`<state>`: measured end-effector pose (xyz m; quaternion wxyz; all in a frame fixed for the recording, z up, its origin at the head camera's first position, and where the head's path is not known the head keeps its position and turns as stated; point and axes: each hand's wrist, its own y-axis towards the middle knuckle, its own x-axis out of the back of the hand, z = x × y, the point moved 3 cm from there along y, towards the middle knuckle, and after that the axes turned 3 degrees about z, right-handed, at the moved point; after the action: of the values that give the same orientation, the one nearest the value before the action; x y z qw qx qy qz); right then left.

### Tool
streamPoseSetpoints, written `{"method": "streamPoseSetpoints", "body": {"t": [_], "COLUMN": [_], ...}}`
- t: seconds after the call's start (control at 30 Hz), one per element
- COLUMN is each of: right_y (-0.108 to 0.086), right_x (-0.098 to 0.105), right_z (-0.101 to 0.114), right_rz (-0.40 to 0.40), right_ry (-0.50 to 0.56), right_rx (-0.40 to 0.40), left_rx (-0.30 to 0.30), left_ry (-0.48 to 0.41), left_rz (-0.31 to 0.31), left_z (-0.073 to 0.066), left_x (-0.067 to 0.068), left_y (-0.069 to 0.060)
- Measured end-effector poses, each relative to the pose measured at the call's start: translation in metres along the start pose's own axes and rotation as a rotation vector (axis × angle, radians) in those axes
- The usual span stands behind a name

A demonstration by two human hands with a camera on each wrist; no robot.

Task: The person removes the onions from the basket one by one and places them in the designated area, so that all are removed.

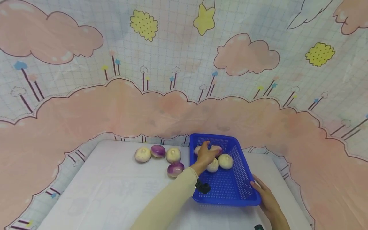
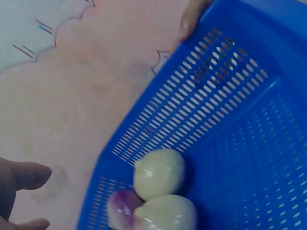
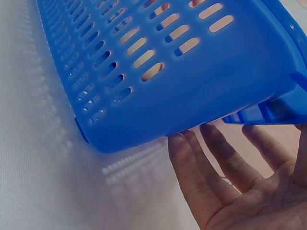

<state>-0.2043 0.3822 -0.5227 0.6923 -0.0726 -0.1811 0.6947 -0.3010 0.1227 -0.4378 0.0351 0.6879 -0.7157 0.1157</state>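
A blue plastic basket (image 1: 221, 202) holds several white and purple-white turnips (image 1: 226, 161) toward its far end. My left hand (image 1: 205, 156) reaches over these turnips, fingers spread. In the left wrist view two of its fingers (image 2: 32, 175) are apart, with nothing between them; whether the hand touches a turnip is hidden. At the basket's near right corner, my right hand (image 1: 267, 199) holds the rim, thumb on top and fingers outside. The right wrist view shows its fingers (image 3: 225, 155) against the basket's outer side.
Left of the basket, several more turnips (image 1: 142, 155) lie on the white-covered table (image 1: 115, 191). A patterned cloth (image 1: 161, 115) hangs behind the table. A small black device (image 1: 203, 187) sits at the left wrist, over the basket.
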Motion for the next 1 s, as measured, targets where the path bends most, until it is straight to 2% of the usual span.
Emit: {"method": "streamPoseSetpoints", "body": {"t": [0.2, 0.33, 0.37, 0.47, 0.57, 0.6, 0.7, 0.87, 1.0], "right_y": [-0.001, -0.001, -0.001, 0.0, 0.002, 0.002, 0.002, 0.002, 0.001], "right_x": [0.001, 0.002, 0.003, 0.002, 0.002, 0.003, 0.003, 0.004, 0.005], "right_z": [-0.001, -0.002, -0.002, -0.002, -0.002, -0.002, -0.002, -0.002, -0.003], "right_rz": [-0.003, -0.004, -0.005, -0.005, -0.009, -0.011, -0.011, -0.01, -0.006], "right_ry": [0.011, 0.019, 0.017, 0.015, 0.013, 0.012, 0.003, 0.005, 0.012], "right_rx": [0.004, 0.01, 0.011, 0.012, 0.003, -0.001, -0.004, 0.005, 0.0], "left_rx": [0.045, 0.012, -0.02, -0.018, 0.018, 0.052, 0.071, 0.07, 0.086], "left_ry": [0.033, 0.072, 0.087, 0.123, 0.08, 0.068, 0.038, 0.097, 0.101], "left_rz": [-0.019, -0.037, -0.062, -0.086, -0.091, -0.077, -0.079, -0.07, -0.059], "left_z": [0.013, 0.022, 0.029, 0.036, 0.041, 0.037, 0.04, 0.044, 0.05], "left_x": [-0.009, -0.014, -0.017, -0.018, -0.018, -0.015, -0.014, -0.015, -0.017], "left_y": [0.007, 0.013, 0.019, 0.021, 0.019, 0.013, 0.01, 0.007, 0.008]}}
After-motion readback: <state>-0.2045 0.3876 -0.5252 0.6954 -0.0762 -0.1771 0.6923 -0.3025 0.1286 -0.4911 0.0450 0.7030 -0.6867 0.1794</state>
